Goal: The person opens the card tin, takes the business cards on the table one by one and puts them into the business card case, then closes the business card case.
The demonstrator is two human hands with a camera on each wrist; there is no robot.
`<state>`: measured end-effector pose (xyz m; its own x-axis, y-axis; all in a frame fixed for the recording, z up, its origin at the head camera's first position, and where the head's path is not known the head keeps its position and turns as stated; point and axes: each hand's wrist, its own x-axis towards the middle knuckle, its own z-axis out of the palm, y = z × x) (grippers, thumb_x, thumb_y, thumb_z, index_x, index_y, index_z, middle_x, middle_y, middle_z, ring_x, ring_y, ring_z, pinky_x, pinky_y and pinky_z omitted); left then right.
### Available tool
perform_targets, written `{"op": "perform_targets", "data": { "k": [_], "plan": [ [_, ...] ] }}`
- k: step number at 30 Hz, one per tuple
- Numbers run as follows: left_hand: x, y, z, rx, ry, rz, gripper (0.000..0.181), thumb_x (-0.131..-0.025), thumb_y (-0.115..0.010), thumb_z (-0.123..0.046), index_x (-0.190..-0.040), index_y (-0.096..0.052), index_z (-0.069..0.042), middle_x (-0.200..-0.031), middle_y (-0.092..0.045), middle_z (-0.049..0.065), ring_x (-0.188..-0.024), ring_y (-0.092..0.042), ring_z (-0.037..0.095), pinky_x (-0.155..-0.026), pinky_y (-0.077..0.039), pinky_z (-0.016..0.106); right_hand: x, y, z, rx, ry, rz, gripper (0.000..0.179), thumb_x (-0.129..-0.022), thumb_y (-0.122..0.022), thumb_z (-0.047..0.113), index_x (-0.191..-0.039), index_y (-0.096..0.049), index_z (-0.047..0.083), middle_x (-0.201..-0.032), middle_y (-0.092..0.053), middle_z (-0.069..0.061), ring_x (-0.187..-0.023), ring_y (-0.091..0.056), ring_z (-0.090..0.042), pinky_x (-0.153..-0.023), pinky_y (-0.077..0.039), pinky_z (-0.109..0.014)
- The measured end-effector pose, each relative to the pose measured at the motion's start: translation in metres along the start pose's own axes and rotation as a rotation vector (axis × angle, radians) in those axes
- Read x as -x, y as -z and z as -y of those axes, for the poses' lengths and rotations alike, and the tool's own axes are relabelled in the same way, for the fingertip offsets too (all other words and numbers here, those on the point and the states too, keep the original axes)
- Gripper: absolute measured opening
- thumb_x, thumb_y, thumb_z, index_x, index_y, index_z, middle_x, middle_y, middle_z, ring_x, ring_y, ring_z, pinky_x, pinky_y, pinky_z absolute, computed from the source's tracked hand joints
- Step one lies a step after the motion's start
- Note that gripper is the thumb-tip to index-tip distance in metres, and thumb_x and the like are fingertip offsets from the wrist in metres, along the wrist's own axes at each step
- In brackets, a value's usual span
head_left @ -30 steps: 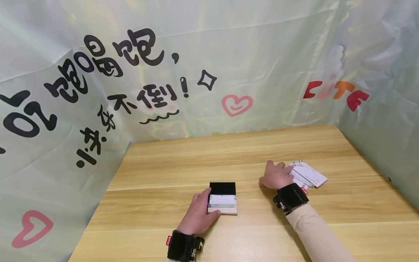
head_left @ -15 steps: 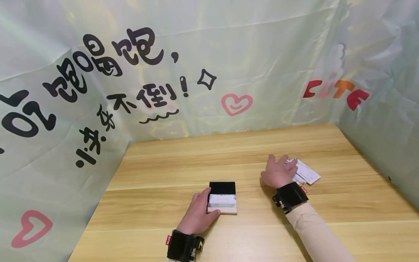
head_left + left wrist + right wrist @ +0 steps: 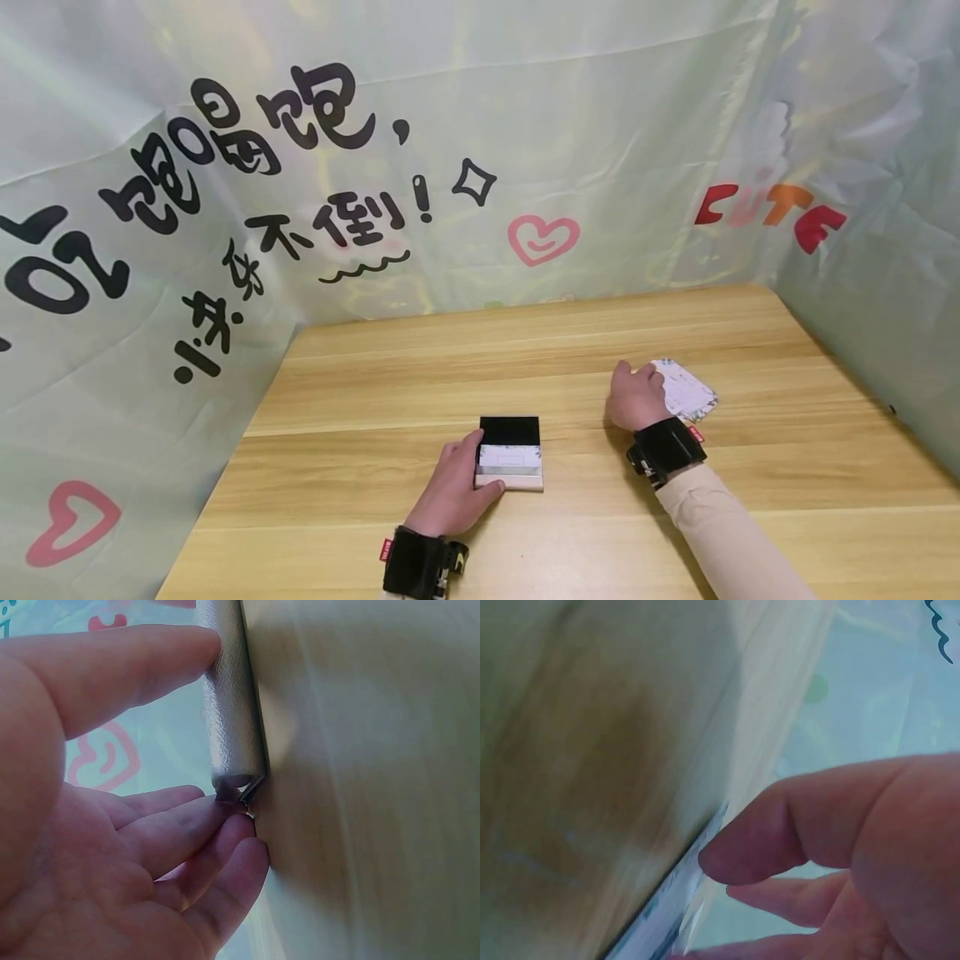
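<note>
1. Fabric backdrop (image 3: 600, 150): pale green, hung along the far, left and right sides, printed with black characters, pink hearts and coloured letters.

2. Tabletop (image 3: 375, 375): light wood grain, bearing everything below.

3. Sleeve (image 3: 735, 533): cream, entering from the near right; a black wristband (image 3: 666, 452) sits at its end.

4. Left hand (image 3: 452, 492): well apart from its partner, left of centre. It holds the corner of the card case, thumb on the near edge, forefinger at the left edge.

5. Right hand (image 3: 636, 398): farther back and to the right, thumb and fingers curled at the left edge of the loose cards, apparently pinching them; the fingertips are partly hidden.

6. Card case (image 3: 510, 431): flat on the tabletop near centre, black panel far, pale edge near; a floral card (image 3: 510, 456) lies between.

7. Loose cards (image 3: 688, 392): just right of the right hand, white with leafy corners. Their fan has narrowed to a more compact outline, drawn closer to that hand, while the case has stayed put. This suggests the cards are being gathered while the case is kept steady.
</note>
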<state>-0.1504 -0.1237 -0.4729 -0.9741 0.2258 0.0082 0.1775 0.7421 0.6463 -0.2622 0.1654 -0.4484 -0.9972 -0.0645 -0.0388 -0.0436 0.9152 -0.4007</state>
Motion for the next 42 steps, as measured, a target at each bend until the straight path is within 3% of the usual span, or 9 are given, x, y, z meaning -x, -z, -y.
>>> {"op": "perform_targets", "data": {
  "k": [4, 6, 12, 18, 27, 36, 42],
  "plan": [
    [0.0002, -0.0003, 0.0002, 0.0, 0.003, 0.0, 0.078, -0.086, -0.068, -0.032, -0.148, -0.03, -0.003, -0.142, -0.045, 0.012, -0.125, -0.037, 0.023, -0.101, -0.036, 0.044, -0.0004, 0.0002, 0.0, 0.035, 0.087, -0.043, 0.021, -0.08, -0.045, -0.003, -0.097, -0.044, -0.013, -0.093, -0.043, -0.04, -0.091, -0.04, -0.054, -0.081, -0.032, -0.057],
    [0.0002, -0.0003, 0.0, 0.001, 0.006, 0.0, 0.078, -0.086, -0.067, -0.032, -0.148, -0.03, -0.003, -0.142, -0.045, 0.011, -0.125, -0.037, 0.022, -0.102, -0.036, 0.044, -0.002, -0.0003, -0.0008, 0.032, 0.098, -0.048, 0.02, -0.079, -0.046, -0.004, -0.098, -0.045, -0.012, -0.092, -0.047, -0.037, -0.09, -0.041, -0.053, -0.081, -0.032, -0.057],
    [-0.0002, -0.0006, 0.0004, 0.003, 0.011, 0.001, 0.078, -0.087, -0.067, -0.033, -0.149, -0.03, -0.004, -0.142, -0.045, 0.01, -0.125, -0.037, 0.022, -0.102, -0.036, 0.043, -0.0069, -0.0019, -0.0035, 0.013, 0.077, -0.067, 0.028, -0.075, -0.052, -0.004, -0.103, -0.049, -0.011, -0.097, -0.05, -0.035, -0.092, -0.044, -0.054, -0.079, -0.038, -0.059],
    [-0.0004, -0.0005, 0.0012, 0.003, 0.004, -0.002, 0.078, -0.086, -0.068, -0.033, -0.148, -0.03, -0.004, -0.142, -0.045, 0.011, -0.125, -0.037, 0.022, -0.102, -0.036, 0.044, -0.008, -0.0019, -0.0045, 0.017, 0.102, -0.099, 0.017, -0.075, -0.054, -0.004, -0.091, -0.053, -0.01, -0.084, -0.051, -0.03, -0.081, -0.051, -0.049, -0.071, -0.044, -0.057],
    [0.0002, -0.0001, 0.0001, 0.001, 0.012, -0.001, 0.078, -0.086, -0.067, -0.033, -0.148, -0.03, -0.004, -0.143, -0.045, 0.01, -0.127, -0.036, 0.023, -0.103, -0.035, 0.044, -0.0032, 0.0011, 0.0002, 0.041, 0.009, -0.128, 0.03, -0.078, -0.063, 0.009, -0.101, -0.053, -0.008, -0.094, -0.049, -0.034, -0.091, -0.043, -0.055, -0.075, -0.039, -0.06],
    [0.0008, 0.001, -0.0009, 0.004, 0.019, 0.006, 0.078, -0.087, -0.067, -0.032, -0.148, -0.03, -0.003, -0.142, -0.045, 0.011, -0.126, -0.037, 0.023, -0.102, -0.035, 0.044, -0.0034, 0.0032, -0.0017, 0.067, 0.022, -0.096, 0.024, -0.08, -0.063, 0.024, -0.074, -0.057, 0.001, -0.09, -0.053, -0.028, -0.087, -0.048, -0.049, -0.068, -0.043, -0.055],
    [0.0009, 0.0008, -0.0008, 0.005, 0.017, 0.003, 0.078, -0.087, -0.067, -0.032, -0.148, -0.029, -0.003, -0.142, -0.045, 0.012, -0.126, -0.037, 0.023, -0.102, -0.035, 0.044, -0.0051, 0.0031, -0.0008, 0.04, 0.043, -0.109, 0.033, -0.081, -0.056, 0.025, -0.054, -0.045, 0.01, -0.069, -0.051, -0.015, -0.066, -0.05, -0.034, -0.052, -0.04, -0.044]
  ]
}}
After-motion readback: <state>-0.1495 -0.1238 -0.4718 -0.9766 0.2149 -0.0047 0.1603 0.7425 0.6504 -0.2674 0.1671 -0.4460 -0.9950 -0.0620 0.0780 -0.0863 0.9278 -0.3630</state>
